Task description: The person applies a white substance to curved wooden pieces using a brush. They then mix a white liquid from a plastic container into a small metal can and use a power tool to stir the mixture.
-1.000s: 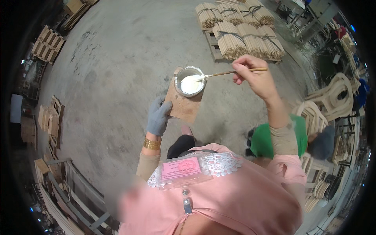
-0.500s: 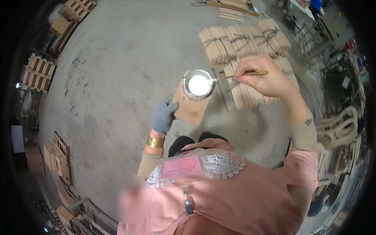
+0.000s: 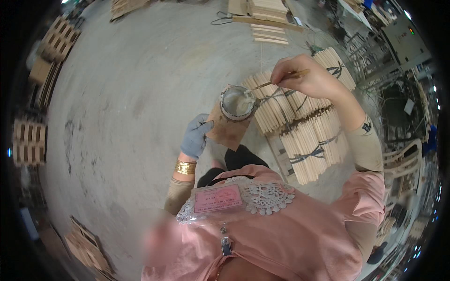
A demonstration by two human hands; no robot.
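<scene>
My left hand [image 3: 194,136], in a grey glove, grips the near left edge of a flat brown board [image 3: 229,133]. On the board's far end stands a round tin [image 3: 238,114] with a pale, paste-like substance inside and smears on its rim. My right hand [image 3: 304,77] is bare and pinches a thin wooden-handled tool [image 3: 264,85] above the tin's right side. Whitish paste coats the tool's tip, which is at the tin's right rim. The exact shape of that tip is hidden by the paste.
Tied bundles of wooden sticks [image 3: 304,145] lie on a pallet to the right. Loose wooden slats [image 3: 269,33] lie farther off. Wooden pallets [image 3: 29,143] stand along the left, a pale plastic chair [image 3: 403,159] at the right, and a grey control box [image 3: 404,40] far right.
The tool's tip has lifted slightly toward the far side, and my right hand has shifted left and away from me. My view has turned, so the bundles appear lower and farther right.
</scene>
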